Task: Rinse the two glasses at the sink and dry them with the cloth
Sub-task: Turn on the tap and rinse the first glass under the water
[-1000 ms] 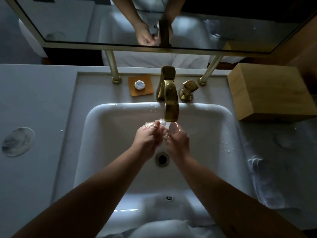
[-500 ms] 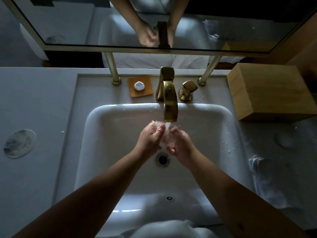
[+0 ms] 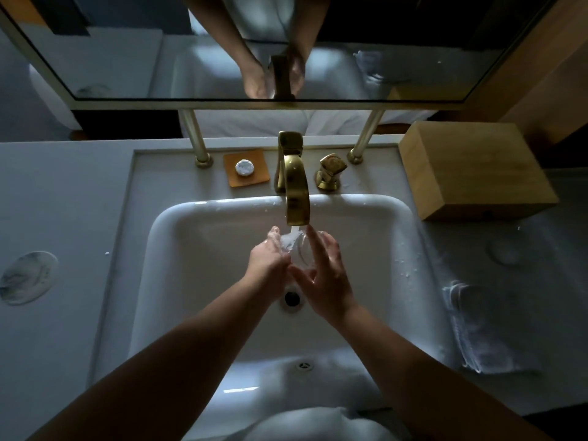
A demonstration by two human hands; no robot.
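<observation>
Glass (image 3: 300,253) under tap (image 3: 297,198), left hand (image 3: 267,265) gripping, right hand (image 3: 324,275) fingers (image 3: 313,240) straight; no legible writing.

My right hand (image 3: 324,275) has uncurled, its fingers (image 3: 313,241) now straight against the glass (image 3: 300,253) that was wrapped before.

One head-worn camera looks steeply down, close over the sink (image 3: 165,237).

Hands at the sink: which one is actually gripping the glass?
The left hand, fingers curled round the glass under the tap; the right hand only lays straight fingers against it.
</observation>
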